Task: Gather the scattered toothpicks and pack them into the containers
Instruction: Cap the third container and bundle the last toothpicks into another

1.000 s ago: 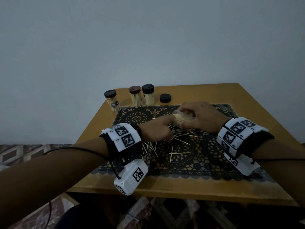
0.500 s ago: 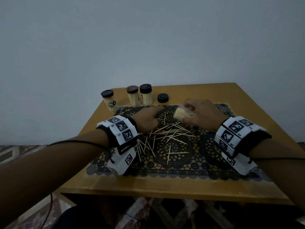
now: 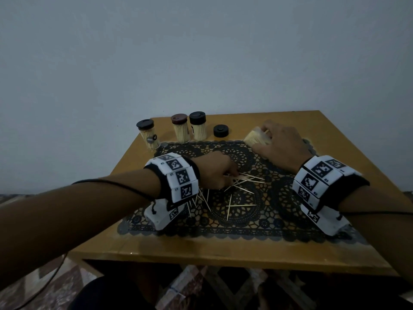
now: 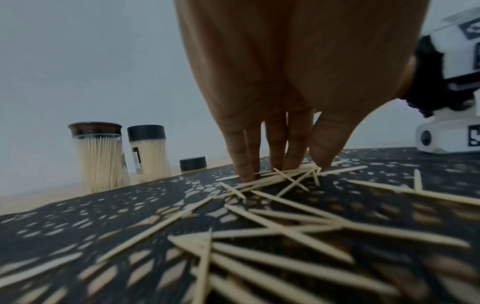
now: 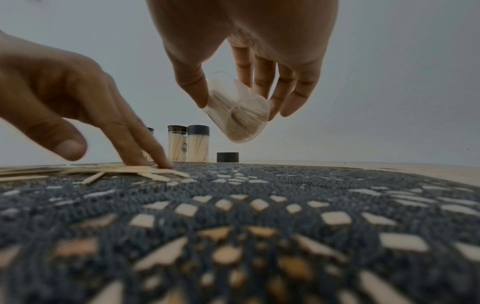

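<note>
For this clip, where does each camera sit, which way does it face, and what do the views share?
Head: worn high, looks forward and down at the table; both forearms, left hand and right hand show.
Left wrist: low over the mat, looks along the left hand's fingers touching toothpicks.
Right wrist: low over the mat, looks along the right hand gripping the open container; the left hand shows too.
Shared: all three show the capped containers and the loose lid.

Near toothpicks (image 4: 272, 265) blurred in left wrist view; left hand (image 3: 214, 173) hides some toothpicks beneath it.
</note>
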